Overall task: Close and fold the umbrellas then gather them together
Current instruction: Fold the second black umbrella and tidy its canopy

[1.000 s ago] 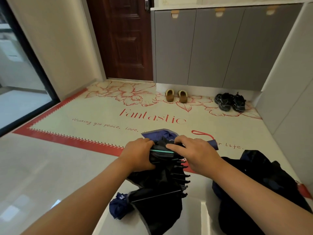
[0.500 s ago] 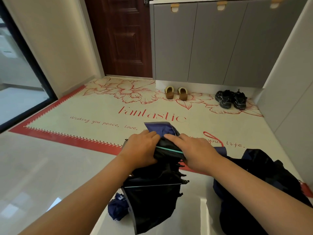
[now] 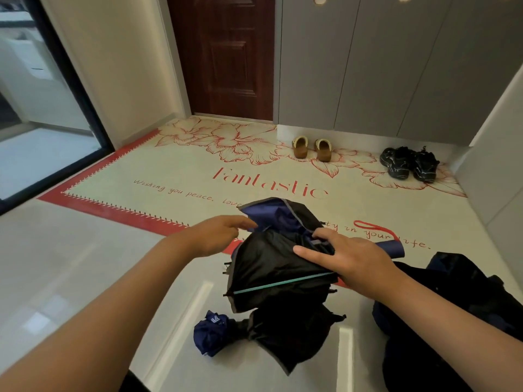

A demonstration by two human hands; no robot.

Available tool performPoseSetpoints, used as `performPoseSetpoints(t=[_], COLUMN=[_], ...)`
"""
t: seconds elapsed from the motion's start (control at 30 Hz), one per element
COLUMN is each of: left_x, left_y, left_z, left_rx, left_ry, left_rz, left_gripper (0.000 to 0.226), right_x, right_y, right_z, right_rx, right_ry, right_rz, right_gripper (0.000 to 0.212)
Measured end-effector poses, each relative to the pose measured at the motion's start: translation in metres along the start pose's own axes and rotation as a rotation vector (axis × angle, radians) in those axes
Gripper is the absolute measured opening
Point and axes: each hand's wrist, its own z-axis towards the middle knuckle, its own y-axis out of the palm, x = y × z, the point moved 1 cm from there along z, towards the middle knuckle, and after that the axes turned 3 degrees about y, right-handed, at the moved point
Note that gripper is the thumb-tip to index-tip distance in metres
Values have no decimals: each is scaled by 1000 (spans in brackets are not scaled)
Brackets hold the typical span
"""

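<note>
A half-collapsed umbrella [image 3: 271, 261], black outside and navy inside, hangs just above the floor in front of me. My right hand [image 3: 353, 258] grips its bunched canopy from the right, fingers curled into the fabric and thumb lying across it. A teal rib runs along the canopy's lower edge. Behind my right hand, the navy handle [image 3: 392, 248] and its red strap [image 3: 370, 225] stick out. My left hand [image 3: 218, 236] holds nothing; its straight fingers reach to the edge of the upturned navy flap. A second dark umbrella [image 3: 458, 301] lies crumpled on the floor at the right.
A crumpled navy piece [image 3: 212, 332] lies on the glossy tiles below the held umbrella. Beyond is a cream and red mat [image 3: 169, 176] with tan slippers [image 3: 311, 148] and black shoes [image 3: 407, 164] against grey cabinets. A dark door stands behind, a glass partition at the left.
My left hand has let go of the canopy and drawn back to the left with fingers straightened. The canopy has slackened and spread, and my right hand keeps hold of it.
</note>
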Motion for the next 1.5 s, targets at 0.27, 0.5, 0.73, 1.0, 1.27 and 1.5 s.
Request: performPoseSetpoints(t=[0.27,0.5,0.73,1.0,1.27,1.5], left_x=[-15,-6,6,5,31,20], left_y=[18,16,11,-1,-17,-27], left_z=[8,14,7,-6,-19,-19], left_rx=[-52,-62,-329,-33,437,381], left_ry=[-199,-188,-325,-177,109,26], left_rz=[-206,-426,-547,154,72,-288], left_gripper=[42,26,31,35,17,25], right_x=[-10,-10,-9,-7,-15,-12], right_y=[5,9,8,8,0,-17], right_z=[9,13,13,11,13,14], right_rx=[-1,-1,3,-64,-65,19], right_ry=[-106,-126,-134,-109,-146,-217], right_rz=[-10,-22,-12,-22,-9,78], right_gripper=[115,110,113,120,122,109])
